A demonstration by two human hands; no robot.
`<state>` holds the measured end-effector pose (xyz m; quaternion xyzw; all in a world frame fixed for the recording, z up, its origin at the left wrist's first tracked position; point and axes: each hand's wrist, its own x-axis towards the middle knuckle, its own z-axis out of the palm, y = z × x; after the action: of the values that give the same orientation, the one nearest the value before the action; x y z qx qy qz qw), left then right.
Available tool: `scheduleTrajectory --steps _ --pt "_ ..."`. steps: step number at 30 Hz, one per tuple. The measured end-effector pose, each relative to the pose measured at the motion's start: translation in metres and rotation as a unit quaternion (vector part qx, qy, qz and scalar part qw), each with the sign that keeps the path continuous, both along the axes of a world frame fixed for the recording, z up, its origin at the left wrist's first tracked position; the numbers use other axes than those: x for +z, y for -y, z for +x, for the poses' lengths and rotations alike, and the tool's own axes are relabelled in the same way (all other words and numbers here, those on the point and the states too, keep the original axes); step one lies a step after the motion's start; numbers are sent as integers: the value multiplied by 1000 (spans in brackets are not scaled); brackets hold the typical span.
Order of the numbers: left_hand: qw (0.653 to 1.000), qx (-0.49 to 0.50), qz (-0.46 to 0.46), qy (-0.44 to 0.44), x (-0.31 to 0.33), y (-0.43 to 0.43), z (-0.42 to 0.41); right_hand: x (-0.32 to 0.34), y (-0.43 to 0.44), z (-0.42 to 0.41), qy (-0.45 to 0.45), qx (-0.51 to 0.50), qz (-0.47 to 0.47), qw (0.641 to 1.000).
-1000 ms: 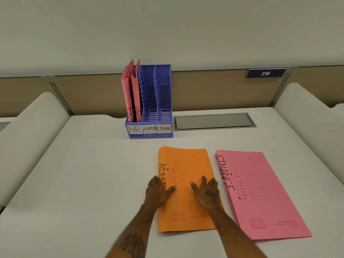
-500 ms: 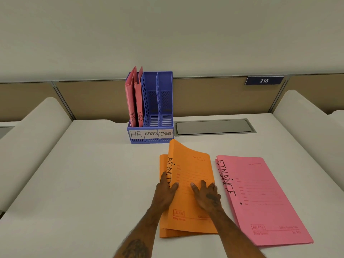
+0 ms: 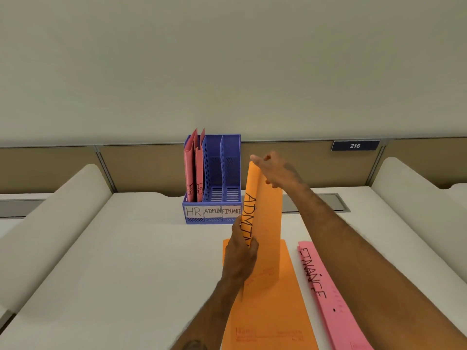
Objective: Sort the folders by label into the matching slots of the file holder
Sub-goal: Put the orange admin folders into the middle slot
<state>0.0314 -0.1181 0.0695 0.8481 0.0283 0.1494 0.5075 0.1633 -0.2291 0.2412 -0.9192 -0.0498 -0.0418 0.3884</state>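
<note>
Top ADMIN folder (image 3: pixel 265 223) is off the desk (image 3: pixel 126 248) now, held upright just front-right of the file holder (image 3: pixel 231 157): left hand (image 3: pixel 238 256) grips its lower spine, right hand (image 3: pixel 278 170) pinches the top edge. ADMIN slot (image 3: pixel 213 173) is empty, likely next stop; second orange folder (image 3: pixel 267 314) stays flat underneath.

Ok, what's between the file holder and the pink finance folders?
In the head view, the ADMIN folder, held up by the left hand and right hand, with another orange folder flat on the desk beneath it.

An office: partitioned desk (image 3: pixel 126 248), numbered plate (image 3: pixel 355 145), labelled file holder (image 3: pixel 212 213).
</note>
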Motion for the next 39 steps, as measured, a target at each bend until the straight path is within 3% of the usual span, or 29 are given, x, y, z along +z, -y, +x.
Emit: scheduleTrajectory --steps 3,7,14,25,27,29,31,39 --pt "998 10 21 50 12 5 1 32 -4 2 19 4 -59 998" --pt "992 41 65 100 25 7 3 56 -12 -3 22 -15 -60 998" --pt "980 71 80 168 47 9 5 84 -25 -14 124 -53 -137 981" --pt "984 25 30 174 79 -62 28 130 -51 -14 226 -45 -73 970" --pt "972 36 147 178 88 -94 48 138 -56 -11 244 -20 -68 967" --pt "938 42 311 145 97 -129 73 143 -61 -8 270 16 -85 959" --pt "912 51 397 93 106 -160 98 146 -65 -3 298 45 -100 948" --pt "873 -18 488 -3 141 -204 172 139 -81 24 341 43 -67 937"
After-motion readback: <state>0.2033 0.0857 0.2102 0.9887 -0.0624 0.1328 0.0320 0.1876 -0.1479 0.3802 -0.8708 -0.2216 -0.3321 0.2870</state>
